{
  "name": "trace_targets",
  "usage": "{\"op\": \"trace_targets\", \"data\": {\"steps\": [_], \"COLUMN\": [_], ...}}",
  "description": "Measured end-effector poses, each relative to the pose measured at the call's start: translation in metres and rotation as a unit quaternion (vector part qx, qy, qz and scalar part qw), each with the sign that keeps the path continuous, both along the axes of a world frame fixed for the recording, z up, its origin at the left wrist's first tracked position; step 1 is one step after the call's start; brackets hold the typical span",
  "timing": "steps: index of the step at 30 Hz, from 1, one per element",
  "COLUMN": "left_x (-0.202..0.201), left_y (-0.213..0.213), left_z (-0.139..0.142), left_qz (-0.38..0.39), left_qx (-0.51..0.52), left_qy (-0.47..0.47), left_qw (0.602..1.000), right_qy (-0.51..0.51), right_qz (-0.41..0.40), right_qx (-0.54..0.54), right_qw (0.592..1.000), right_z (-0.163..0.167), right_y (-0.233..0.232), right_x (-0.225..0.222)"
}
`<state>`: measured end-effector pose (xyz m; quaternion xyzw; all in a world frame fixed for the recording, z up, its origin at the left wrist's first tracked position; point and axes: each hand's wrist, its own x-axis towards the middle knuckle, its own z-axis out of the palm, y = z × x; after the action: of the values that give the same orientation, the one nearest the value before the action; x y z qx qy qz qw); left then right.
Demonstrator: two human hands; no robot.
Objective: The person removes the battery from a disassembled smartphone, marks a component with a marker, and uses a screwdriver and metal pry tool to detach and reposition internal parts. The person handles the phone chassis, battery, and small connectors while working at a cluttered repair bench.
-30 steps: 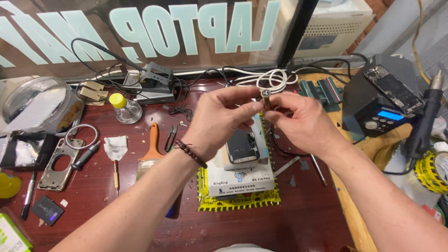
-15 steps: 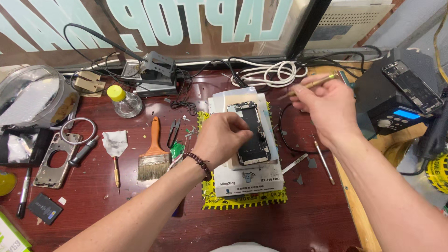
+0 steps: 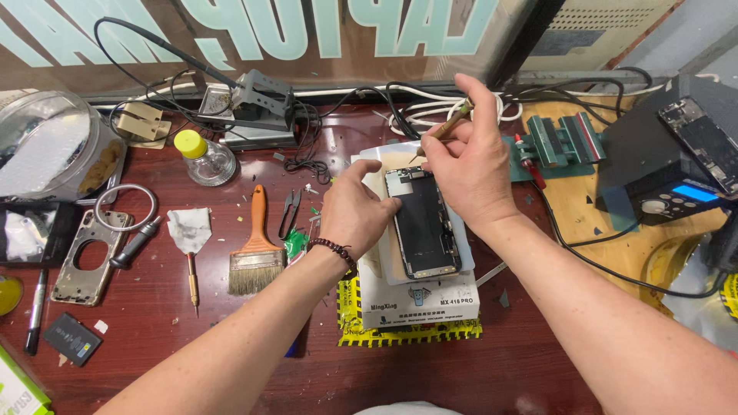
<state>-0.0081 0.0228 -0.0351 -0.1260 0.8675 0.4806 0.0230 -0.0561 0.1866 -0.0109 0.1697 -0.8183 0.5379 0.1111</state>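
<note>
A paintbrush (image 3: 254, 253) lies left of centre on the red tabletop (image 3: 154, 361). Beside it, the left hand (image 3: 355, 211) steadies a dark phone (image 3: 421, 223) with its fingertips, on a white pad mid-tabletop. The right hand (image 3: 469, 161) pinches a slim brown tool (image 3: 450, 123) above the phone's top edge.

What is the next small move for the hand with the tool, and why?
Probably lower the tool tip onto the top edge of the phone: the right hand holds it just above there, and the left hand steadies the phone's side.
</note>
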Motion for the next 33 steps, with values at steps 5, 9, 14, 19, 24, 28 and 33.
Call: {"op": "trace_targets", "data": {"steps": [5, 9, 14, 19, 24, 28, 33], "left_x": [0.0, 0.0, 0.0, -0.001, -0.001, -0.001, 0.0], "left_y": [0.0, 0.0, 0.001, 0.0, 0.001, 0.001, 0.001], "left_z": [0.002, 0.002, -0.001, -0.003, -0.003, -0.002, -0.001], "left_qz": [-0.011, -0.015, -0.013, -0.017, -0.016, -0.015, -0.017], "left_qx": [0.01, 0.006, 0.009, -0.005, 0.003, 0.012, 0.012], "left_qy": [-0.029, -0.014, -0.007, 0.002, -0.004, -0.006, -0.005], "left_qw": [0.999, 1.0, 1.0, 1.0, 1.0, 1.0, 1.0], "right_qy": [-0.026, 0.025, 0.0, -0.008, 0.018, 0.024, 0.02], "right_qz": [0.01, 0.004, 0.001, 0.004, 0.001, 0.0, -0.001], "right_qx": [-0.003, 0.065, 0.041, 0.018, 0.038, 0.045, 0.052], "right_qw": [1.0, 0.998, 0.999, 1.0, 0.999, 0.999, 0.998], "right_z": [-0.007, -0.007, -0.007, -0.009, -0.011, -0.012, -0.012], "right_y": [-0.004, -0.005, -0.006, -0.006, -0.004, -0.002, -0.002], "right_x": [-0.002, -0.002, -0.001, -0.001, -0.001, -0.002, -0.002]}}
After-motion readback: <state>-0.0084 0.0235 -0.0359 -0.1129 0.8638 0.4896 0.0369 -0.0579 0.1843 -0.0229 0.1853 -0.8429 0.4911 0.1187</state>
